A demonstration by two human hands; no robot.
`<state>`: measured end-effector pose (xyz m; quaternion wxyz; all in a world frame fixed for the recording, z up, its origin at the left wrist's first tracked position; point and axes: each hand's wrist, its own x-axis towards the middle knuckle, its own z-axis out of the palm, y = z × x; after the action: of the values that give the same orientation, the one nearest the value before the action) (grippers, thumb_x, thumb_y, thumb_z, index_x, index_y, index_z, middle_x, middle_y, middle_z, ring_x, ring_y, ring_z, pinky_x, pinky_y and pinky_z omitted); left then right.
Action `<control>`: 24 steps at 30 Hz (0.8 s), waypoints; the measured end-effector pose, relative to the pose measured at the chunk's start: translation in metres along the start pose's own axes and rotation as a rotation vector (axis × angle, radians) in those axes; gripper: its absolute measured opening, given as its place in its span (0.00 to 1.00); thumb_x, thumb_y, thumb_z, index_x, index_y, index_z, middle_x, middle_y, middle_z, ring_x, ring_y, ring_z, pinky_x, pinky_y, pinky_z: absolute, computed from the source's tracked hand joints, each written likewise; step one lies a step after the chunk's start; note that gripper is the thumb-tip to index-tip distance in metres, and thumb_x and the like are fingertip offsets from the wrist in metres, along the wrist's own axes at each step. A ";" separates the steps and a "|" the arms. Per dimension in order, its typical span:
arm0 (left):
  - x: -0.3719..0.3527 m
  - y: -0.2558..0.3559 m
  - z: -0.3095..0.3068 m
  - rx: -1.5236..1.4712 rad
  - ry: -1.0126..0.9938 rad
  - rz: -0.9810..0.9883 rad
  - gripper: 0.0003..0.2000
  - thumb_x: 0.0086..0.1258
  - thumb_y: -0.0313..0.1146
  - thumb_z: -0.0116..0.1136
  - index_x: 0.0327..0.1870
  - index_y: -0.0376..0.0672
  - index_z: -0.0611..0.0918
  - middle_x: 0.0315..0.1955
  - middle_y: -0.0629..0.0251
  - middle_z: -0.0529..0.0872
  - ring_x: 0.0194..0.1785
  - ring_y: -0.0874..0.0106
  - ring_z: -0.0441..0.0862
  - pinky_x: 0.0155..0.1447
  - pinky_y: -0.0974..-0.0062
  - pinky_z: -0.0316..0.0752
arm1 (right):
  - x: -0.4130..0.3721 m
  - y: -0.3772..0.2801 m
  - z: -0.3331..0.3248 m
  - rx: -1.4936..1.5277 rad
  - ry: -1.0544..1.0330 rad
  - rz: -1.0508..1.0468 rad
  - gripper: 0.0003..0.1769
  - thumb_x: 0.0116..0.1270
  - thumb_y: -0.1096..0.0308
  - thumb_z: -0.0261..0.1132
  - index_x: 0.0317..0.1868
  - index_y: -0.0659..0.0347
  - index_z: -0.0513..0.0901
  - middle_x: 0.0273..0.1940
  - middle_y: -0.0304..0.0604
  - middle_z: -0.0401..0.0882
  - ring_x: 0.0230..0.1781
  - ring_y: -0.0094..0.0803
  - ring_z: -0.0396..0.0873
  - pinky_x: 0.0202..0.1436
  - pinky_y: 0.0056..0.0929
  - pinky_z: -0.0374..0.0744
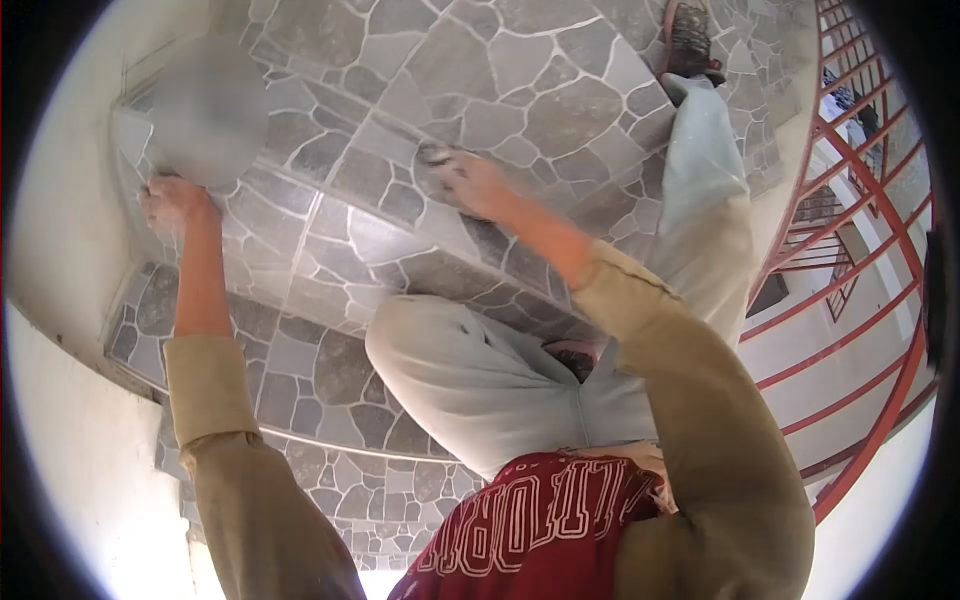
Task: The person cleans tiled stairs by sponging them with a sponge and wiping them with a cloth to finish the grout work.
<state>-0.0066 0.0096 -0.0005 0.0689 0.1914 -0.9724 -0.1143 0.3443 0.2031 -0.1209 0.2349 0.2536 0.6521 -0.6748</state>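
My left hand (178, 203) is closed, its fingers curled, at the left end of a stone-tiled step (385, 235). It is right at the lower edge of a smooth, blurred grey oval (210, 112) that hides the tiles behind it. Smeared by motion, my right hand (472, 186) is low over the tiles near a step edge, fingers bent around a small dark-and-silvery thing (434, 153); I cannot tell its kind.
Grey irregular stones with pale joints cover the stairs. A cream wall (70, 190) borders the left, a red metal railing (850, 400) the right. My bent knee (425, 345) is close below the hands; my other leg stretches to a shoe (690, 42) at the top.
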 end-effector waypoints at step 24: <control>-0.007 -0.004 -0.010 0.031 -0.061 -0.040 0.30 0.75 0.53 0.38 0.70 0.42 0.69 0.68 0.48 0.67 0.70 0.53 0.67 0.69 0.50 0.65 | -0.161 0.199 0.009 -0.404 0.240 0.483 0.19 0.69 0.60 0.55 0.55 0.57 0.81 0.56 0.50 0.80 0.63 0.47 0.74 0.65 0.46 0.71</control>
<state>0.0034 0.0069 0.0075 0.0340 0.2084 -0.9717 -0.1062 0.5958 0.1839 -0.1679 0.3550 0.4266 0.7169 -0.4220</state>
